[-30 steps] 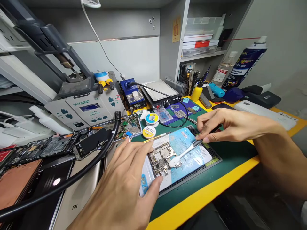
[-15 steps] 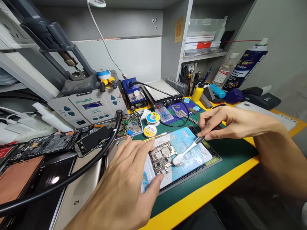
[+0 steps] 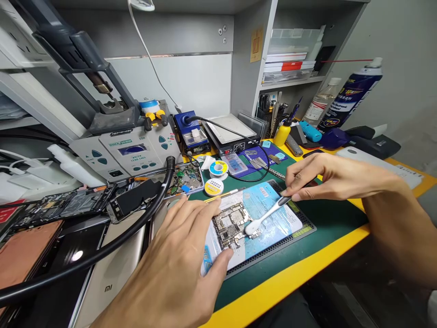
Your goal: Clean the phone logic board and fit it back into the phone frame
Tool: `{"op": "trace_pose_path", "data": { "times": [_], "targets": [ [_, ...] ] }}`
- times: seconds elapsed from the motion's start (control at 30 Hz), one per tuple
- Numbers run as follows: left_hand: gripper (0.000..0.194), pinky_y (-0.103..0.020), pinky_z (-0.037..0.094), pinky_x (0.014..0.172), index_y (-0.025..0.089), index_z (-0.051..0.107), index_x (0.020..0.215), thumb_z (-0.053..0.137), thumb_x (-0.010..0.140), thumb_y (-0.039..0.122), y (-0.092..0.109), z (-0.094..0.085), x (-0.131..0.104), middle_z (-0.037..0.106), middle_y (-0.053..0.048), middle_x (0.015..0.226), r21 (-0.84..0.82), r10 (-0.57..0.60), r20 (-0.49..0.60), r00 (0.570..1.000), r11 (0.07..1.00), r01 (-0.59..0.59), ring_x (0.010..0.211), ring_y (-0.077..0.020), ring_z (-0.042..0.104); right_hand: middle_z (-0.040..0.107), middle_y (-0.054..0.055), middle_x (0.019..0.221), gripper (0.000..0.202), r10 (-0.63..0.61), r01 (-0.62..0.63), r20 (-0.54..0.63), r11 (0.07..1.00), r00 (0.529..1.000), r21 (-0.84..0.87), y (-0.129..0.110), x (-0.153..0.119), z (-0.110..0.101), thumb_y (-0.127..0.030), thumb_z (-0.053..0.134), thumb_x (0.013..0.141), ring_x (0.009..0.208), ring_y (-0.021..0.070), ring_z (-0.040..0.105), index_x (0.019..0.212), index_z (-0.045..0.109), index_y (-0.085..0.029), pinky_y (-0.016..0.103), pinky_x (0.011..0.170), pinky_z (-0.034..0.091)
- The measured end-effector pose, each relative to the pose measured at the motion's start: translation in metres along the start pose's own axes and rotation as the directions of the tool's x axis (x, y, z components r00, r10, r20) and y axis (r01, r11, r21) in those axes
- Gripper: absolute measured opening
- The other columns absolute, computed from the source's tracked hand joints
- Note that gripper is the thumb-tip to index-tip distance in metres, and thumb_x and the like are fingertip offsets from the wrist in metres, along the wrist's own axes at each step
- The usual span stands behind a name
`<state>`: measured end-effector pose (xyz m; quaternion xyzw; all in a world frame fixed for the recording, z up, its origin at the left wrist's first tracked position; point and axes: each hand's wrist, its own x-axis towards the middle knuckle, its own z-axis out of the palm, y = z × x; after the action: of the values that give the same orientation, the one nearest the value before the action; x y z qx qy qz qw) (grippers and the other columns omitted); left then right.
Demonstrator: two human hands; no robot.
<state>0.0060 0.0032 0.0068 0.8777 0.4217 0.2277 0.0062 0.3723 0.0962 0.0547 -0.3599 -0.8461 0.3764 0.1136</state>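
A white toothbrush (image 3: 268, 216) with a dark handle end is pinched in my right hand (image 3: 314, 177). Its head rests, bristles down, at the right edge of a bare phone circuit board (image 3: 229, 223). That board lies on a blue and white printed card (image 3: 269, 237), which looks wet around the brush. My left hand (image 3: 184, 255) steadies the board from the left, thumb at its near corner and fingertips at its far left corner. Under the card is a grey perforated pad (image 3: 309, 226). A thin yellow and silver pen-like tool (image 3: 223, 195) lies along the card's far edge.
Beyond the card stand solder spools (image 3: 217, 168), a tray of boards (image 3: 186, 180), and a hot-air station (image 3: 129, 152). A thick black hose (image 3: 150, 212) crosses phones at left. A yellow bottle (image 3: 282, 133) and spray can (image 3: 351, 100) stand at the back right.
The view has shifted very slightly. The toothbrush head stays at the board's right edge, and both hands keep nearly the same pose.
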Motion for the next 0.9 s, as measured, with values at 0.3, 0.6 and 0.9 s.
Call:
{"op": "trace_pose_path", "data": {
  "times": [0.3,0.6,0.9],
  "targets": [
    [0.052,-0.054,0.044,0.120,0.020,0.049,0.155,0.063,0.106,0.033,-0.001,0.004,-0.004,0.064,-0.011,0.138,-0.030,-0.046,-0.038,0.998,0.999,0.045,0.133,-0.0311,0.057,0.086,0.009,0.096,0.018,-0.064,0.058,-0.090,0.996,0.994,-0.061,0.001,-0.004,-0.007,-0.041,0.086,0.102,0.079,0.0173,0.077,0.109,0.096,-0.027,0.027,0.066,0.058],
    [0.050,-0.058,0.047,0.117,0.018,0.051,0.152,0.062,0.104,0.028,0.002,0.002,0.003,0.072,-0.011,0.132,0.029,0.012,-0.062,0.998,1.000,-0.010,0.127,-0.0325,0.065,0.086,0.007,0.090,0.015,-0.084,0.079,-0.065,0.994,0.994,-0.078,-0.005,-0.005,0.000,-0.037,0.084,0.103,0.076,0.0176,0.080,0.104,0.096,-0.029,0.024,0.063,0.060],
    [0.052,-0.062,0.053,0.112,0.016,0.052,0.152,0.062,0.104,0.029,0.003,0.002,0.001,0.076,-0.014,0.133,0.054,0.021,-0.050,0.999,0.998,-0.018,0.126,-0.0352,0.069,0.087,0.008,0.092,0.018,-0.096,0.087,-0.081,0.990,0.992,-0.108,-0.011,-0.007,0.001,-0.038,0.081,0.105,0.078,0.0194,0.081,0.104,0.096,-0.028,0.027,0.065,0.062]
  ]
}}
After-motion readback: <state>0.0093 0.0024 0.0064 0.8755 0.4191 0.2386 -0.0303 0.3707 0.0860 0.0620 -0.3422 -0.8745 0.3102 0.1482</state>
